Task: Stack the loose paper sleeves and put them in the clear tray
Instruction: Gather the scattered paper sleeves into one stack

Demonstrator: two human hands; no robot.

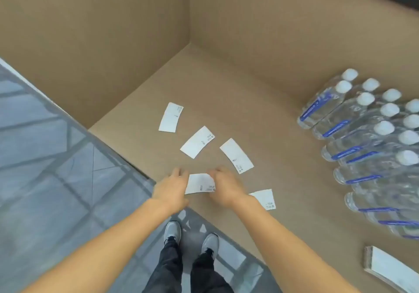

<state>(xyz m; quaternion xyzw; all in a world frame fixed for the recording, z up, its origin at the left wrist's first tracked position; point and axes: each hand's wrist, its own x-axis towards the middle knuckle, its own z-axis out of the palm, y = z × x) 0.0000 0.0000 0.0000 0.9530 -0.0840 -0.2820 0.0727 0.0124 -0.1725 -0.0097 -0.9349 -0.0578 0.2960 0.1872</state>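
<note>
Several white paper sleeves lie flat on a brown cardboard surface [260,116]. My left hand [171,185] and my right hand [223,185] both grip the nearest sleeve [199,183] by its left and right ends. Three loose sleeves lie beyond it: one far [171,117], one in the middle [197,142], one to the right [236,155]. Another sleeve [264,198] lies just right of my right wrist, partly hidden by it. A stack of sleeves [390,270] sits at the lower right. No clear tray is visible.
Tall cardboard walls [113,32] rise at the back and left. Rows of clear water bottles [371,134] with white caps and blue labels lie along the right. Grey tiled floor [45,179] and my shoes [172,229] show below the cardboard's edge.
</note>
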